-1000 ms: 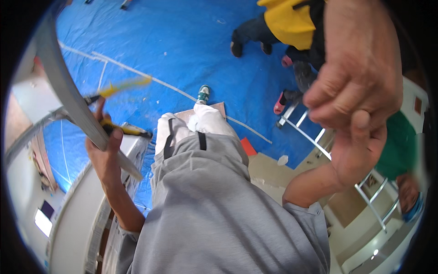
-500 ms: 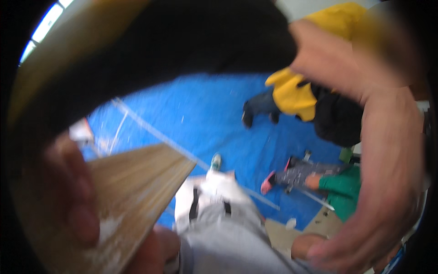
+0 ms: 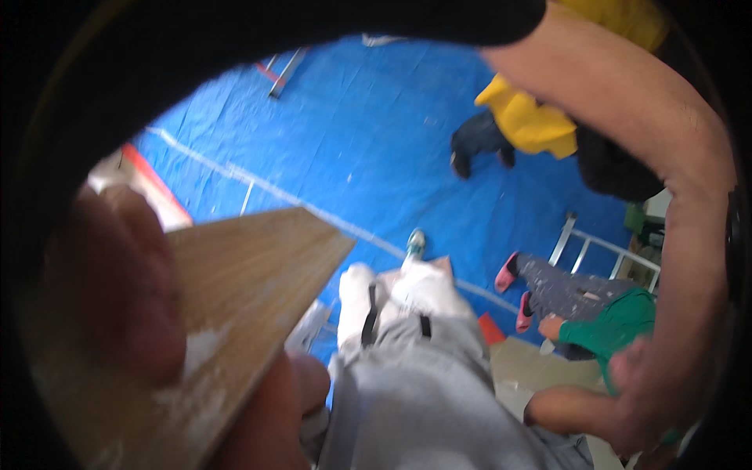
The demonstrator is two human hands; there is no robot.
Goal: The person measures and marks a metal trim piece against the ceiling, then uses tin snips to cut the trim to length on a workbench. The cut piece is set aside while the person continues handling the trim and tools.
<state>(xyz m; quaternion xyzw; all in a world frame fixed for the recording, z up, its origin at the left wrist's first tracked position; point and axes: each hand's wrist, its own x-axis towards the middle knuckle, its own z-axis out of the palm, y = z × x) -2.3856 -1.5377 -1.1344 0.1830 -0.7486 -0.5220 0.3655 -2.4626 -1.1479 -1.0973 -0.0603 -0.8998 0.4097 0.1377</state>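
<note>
In my left hand is a wooden board with a slanting end and white smears on its face. Fingers press the face, while other fingers show under its lower edge. A bare forearm below a black sleeve arches across the top and right side. It ends at the lower right in a hand I take as my right hand. Its thumb and a curled finger stand apart, with nothing visible between them; its other fingers are hidden. My legs in grey, white-stained trousers show below, straps around them.
Blue sheeting covers the floor, crossed by a whitish line. A co-worker in yellow is at the upper right. Another in green crouches on the right beside a metal ladder. Legs of another ladder show at the top.
The view has shifted, bringing the ladders into sight. My left hand still grips the board. At the right, the hand's finger and thumb now show farther apart.
</note>
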